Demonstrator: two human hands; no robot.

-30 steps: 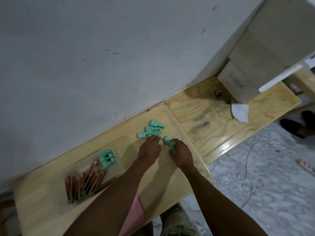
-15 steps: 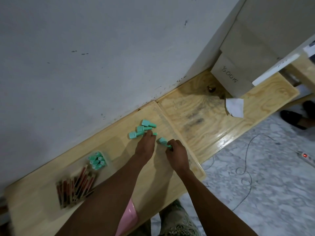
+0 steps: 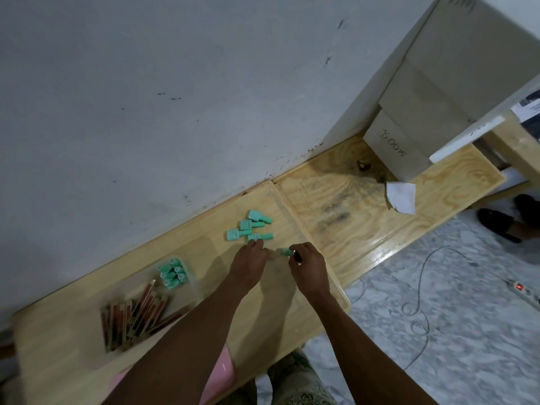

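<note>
Several small teal bottles [image 3: 250,226] lie on their sides on a light wooden table [image 3: 73,340], near the wall. My left hand [image 3: 248,266] rests just below them, its fingertips touching the nearest lying bottle. My right hand [image 3: 309,266] pinches one teal bottle [image 3: 285,252] by its end, between the two hands. More teal bottles stand upright in a small clear tray [image 3: 174,273] to the left. A clear tray of reddish-brown tubes [image 3: 137,317] lies further left.
A white wall [image 3: 175,97] runs behind the table. A second plywood table [image 3: 365,217] adjoins on the right, with stacked pale boxes [image 3: 409,135] and a white paper [image 3: 401,197]. Cables [image 3: 420,302], a power strip [image 3: 523,289] and black shoes [image 3: 502,223] lie on the marble floor.
My right hand has drawn a teal bottle slightly away from the pile, toward me. My left hand stays at the pile's near edge. The camera view shifted a little.
</note>
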